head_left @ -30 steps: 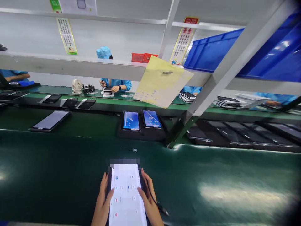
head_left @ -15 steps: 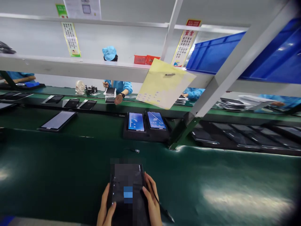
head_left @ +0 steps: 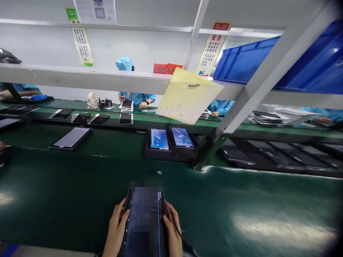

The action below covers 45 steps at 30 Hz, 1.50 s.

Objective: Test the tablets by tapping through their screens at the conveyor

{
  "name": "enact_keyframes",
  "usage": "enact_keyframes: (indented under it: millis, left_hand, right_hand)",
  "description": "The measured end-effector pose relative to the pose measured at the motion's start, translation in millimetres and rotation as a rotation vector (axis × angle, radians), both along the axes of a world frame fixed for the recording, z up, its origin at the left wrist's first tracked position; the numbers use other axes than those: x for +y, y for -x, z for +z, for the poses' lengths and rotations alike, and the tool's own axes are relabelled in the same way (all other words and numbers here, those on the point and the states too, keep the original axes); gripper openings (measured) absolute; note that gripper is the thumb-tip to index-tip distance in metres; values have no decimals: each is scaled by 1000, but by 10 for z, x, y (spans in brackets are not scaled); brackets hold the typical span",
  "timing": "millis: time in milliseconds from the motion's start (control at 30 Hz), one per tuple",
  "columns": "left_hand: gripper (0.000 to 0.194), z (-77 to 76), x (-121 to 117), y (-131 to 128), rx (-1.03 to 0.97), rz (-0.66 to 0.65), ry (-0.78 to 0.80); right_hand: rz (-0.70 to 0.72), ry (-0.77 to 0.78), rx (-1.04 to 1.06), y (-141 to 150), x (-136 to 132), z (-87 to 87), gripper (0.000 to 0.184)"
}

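Note:
Between my two hands a black tablet (head_left: 146,225) is held over the near part of the green work surface (head_left: 66,200). My left hand (head_left: 118,223) is closed on its left edge, thumb on the front. My right hand (head_left: 173,225) grips the right edge the same way, and a thin dark stick, perhaps a stylus, runs through its fingers toward the lower right. The tablet's screen is dark blue with a bright line down its right side; part of it is blurred out. Beyond the tablet lies a small metallic piece (head_left: 158,172) with a thin wire.
Two lit tablets (head_left: 159,139) rest in a dark tray (head_left: 158,154) ahead. A pale-screened tablet (head_left: 71,138) lies to the left, several dark ones (head_left: 284,155) to the right. A slanted post (head_left: 241,107) stands right of centre. Across the line sits a co-worker (head_left: 138,98).
The tablet's screen has gone from dark with a blue patch to dark blue with a bright line. My left hand has slid up its edge. The co-worker's hand has left a tablet opposite.

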State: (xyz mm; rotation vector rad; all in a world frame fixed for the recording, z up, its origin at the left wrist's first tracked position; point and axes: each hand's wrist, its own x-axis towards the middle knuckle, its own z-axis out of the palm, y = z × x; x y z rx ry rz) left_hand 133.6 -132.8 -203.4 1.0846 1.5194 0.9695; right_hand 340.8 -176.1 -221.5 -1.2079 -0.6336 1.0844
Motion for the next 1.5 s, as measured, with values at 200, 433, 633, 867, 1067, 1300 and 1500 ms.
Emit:
enact_keyframes:
  millis: [200, 433, 633, 867, 1067, 1300, 1500]
  left_hand:
    - [78, -7, 22, -46, 97, -43, -91]
    - [54, -7, 12, -58, 76, -34, -140]
    - [57, 20, -11, -82, 83, -7, -119]
    - [65, 54, -32, -136, 105, -43, -80]
    - [86, -24, -90, -234, 371, -111, -177]
    - [79, -9, -81, -225, 310, -103, -128]
    - [83, -16, -97, -247, 402, -95, -155]
  right_hand:
    - [37, -22, -13, -33, 17, -26, 55]
    - [7, -55, 9, -2, 0, -4, 51]
    - [-40, -27, 45, 88, -18, 199, 49]
    - [-59, -25, 66, 89, -12, 191, 48]
    - [-55, -34, 57, 92, -14, 190, 50]
    - [-51, -17, 42, 78, -23, 171, 49]
    - [-46, -3, 31, 75, -24, 159, 49]
